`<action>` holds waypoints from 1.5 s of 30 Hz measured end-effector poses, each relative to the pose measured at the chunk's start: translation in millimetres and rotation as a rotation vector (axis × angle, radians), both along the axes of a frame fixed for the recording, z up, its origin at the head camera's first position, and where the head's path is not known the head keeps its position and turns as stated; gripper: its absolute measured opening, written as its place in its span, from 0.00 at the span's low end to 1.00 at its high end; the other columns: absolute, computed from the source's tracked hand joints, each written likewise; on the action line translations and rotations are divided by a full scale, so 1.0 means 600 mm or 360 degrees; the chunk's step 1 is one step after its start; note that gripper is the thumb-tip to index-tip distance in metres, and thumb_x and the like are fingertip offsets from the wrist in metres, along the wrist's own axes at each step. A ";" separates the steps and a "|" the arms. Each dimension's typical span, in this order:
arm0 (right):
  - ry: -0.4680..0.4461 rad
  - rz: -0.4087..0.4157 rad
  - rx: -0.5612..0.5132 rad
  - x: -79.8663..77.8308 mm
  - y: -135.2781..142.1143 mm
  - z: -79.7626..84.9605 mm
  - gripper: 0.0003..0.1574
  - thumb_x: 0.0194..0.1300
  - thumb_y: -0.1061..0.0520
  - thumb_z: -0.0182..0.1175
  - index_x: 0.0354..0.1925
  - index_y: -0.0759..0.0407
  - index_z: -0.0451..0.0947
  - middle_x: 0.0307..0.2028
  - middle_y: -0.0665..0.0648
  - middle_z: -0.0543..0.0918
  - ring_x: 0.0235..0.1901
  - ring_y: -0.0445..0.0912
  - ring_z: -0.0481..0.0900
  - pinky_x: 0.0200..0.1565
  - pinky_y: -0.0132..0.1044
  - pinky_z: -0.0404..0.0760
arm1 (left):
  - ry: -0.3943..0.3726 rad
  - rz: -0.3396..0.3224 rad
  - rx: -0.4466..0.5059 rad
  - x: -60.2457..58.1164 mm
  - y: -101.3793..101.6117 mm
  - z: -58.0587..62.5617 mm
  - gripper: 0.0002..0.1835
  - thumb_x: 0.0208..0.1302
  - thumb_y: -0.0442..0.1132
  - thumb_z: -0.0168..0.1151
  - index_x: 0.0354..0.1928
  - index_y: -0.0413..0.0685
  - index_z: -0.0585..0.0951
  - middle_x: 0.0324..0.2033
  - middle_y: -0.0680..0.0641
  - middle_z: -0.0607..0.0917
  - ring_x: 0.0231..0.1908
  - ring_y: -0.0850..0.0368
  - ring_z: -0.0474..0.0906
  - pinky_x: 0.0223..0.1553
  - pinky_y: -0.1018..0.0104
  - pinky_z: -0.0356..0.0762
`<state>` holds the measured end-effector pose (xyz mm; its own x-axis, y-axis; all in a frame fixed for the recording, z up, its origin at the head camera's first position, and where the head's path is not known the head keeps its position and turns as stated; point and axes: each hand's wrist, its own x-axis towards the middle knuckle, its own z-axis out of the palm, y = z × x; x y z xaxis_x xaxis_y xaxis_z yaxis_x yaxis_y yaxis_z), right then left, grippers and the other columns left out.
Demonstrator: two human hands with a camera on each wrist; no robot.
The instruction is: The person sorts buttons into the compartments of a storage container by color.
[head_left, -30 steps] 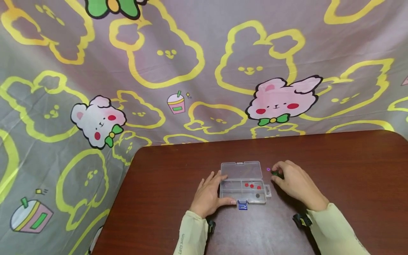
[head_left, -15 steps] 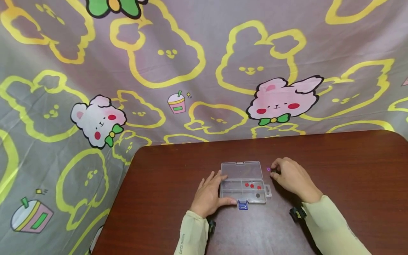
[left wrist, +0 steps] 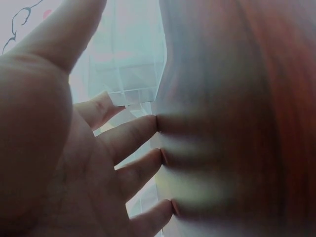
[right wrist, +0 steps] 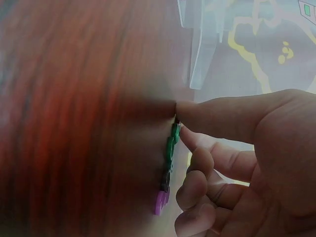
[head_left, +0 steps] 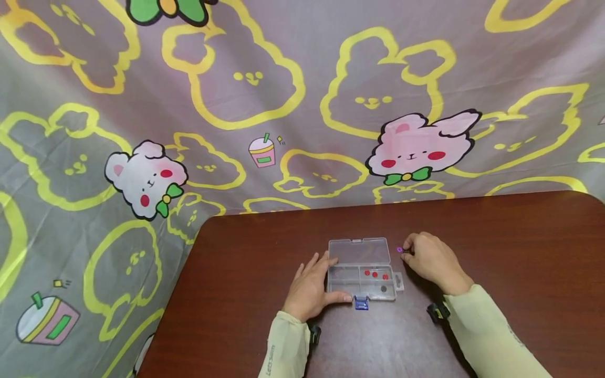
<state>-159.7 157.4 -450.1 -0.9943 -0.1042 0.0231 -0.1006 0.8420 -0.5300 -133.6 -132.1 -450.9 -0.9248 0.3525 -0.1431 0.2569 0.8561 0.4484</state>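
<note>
L hand (head_left: 307, 291), fingers spread, touches open box (head_left: 378, 298) on surface (head_left: 236, 294), prob. to steady it, while R hand (head_left: 432, 261) curls fingers low by green bits (right wrist: 170, 149) & purple ring (head_left: 399, 250) right of box, pinch unclear.

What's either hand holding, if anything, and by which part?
The left hand touches the clear compartment box at its left end. Whether the right hand pinches one of the small green pieces can't be told.
</note>
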 end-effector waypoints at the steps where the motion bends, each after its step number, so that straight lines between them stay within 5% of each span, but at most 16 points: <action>1: -0.0006 -0.0005 0.0001 0.000 0.001 -0.001 0.08 0.58 0.60 0.70 0.34 0.63 0.83 0.28 0.56 0.78 0.28 0.49 0.73 0.28 0.46 0.76 | -0.0010 0.0001 0.0004 0.000 0.000 0.000 0.49 0.49 0.66 0.73 0.73 0.56 0.70 0.76 0.47 0.61 0.76 0.49 0.52 0.75 0.42 0.48; 45: -0.0073 0.0033 -0.0085 0.011 0.001 -0.001 0.05 0.63 0.63 0.67 0.30 0.61 0.80 0.23 0.52 0.75 0.24 0.46 0.70 0.26 0.38 0.69 | 0.0010 -0.0008 -0.0008 0.000 0.000 0.002 0.49 0.50 0.68 0.71 0.73 0.57 0.70 0.76 0.46 0.61 0.77 0.48 0.51 0.74 0.41 0.48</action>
<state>-152.9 158.2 -450.7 -0.9920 -0.1248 -0.0166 -0.0923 0.8105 -0.5784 -133.5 -132.2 -449.8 -0.9240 0.3563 -0.1388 0.2639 0.8570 0.4427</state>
